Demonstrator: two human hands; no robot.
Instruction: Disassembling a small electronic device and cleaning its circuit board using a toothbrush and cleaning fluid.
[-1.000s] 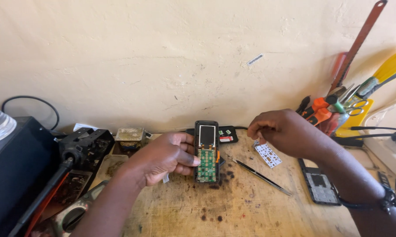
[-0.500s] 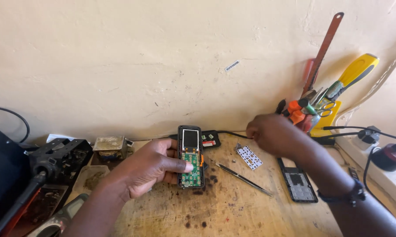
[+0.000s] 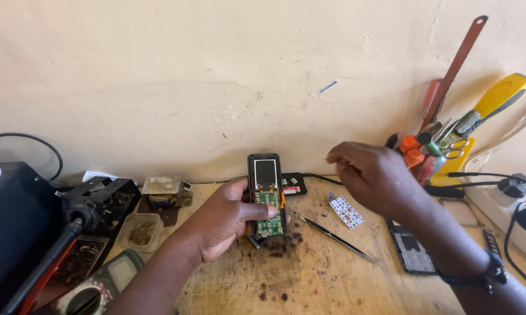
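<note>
My left hand (image 3: 222,219) grips an opened black phone (image 3: 267,192), upright over the wooden bench (image 3: 333,286); its small screen is on top and a green circuit board is bared below. My right hand (image 3: 373,178) hovers to the right of the phone, above a white keypad sheet (image 3: 345,211). Its fingertips are pinched together; I cannot make out anything between them. Thin dark tweezers (image 3: 338,239) lie on the bench between the hands.
A black phone cover (image 3: 411,254) lies right of the tweezers. Orange pliers (image 3: 414,151), scissors and a yellow-handled tool (image 3: 499,99) lean on the wall at right, near a power strip (image 3: 507,216). At left stand a black box (image 3: 12,233), a small tray (image 3: 139,231) and a multimeter (image 3: 99,289).
My right hand has lifted off the bench near the keypad sheet and now hovers pinched. The left hand keeps hold of the phone. The view has shifted a little.
</note>
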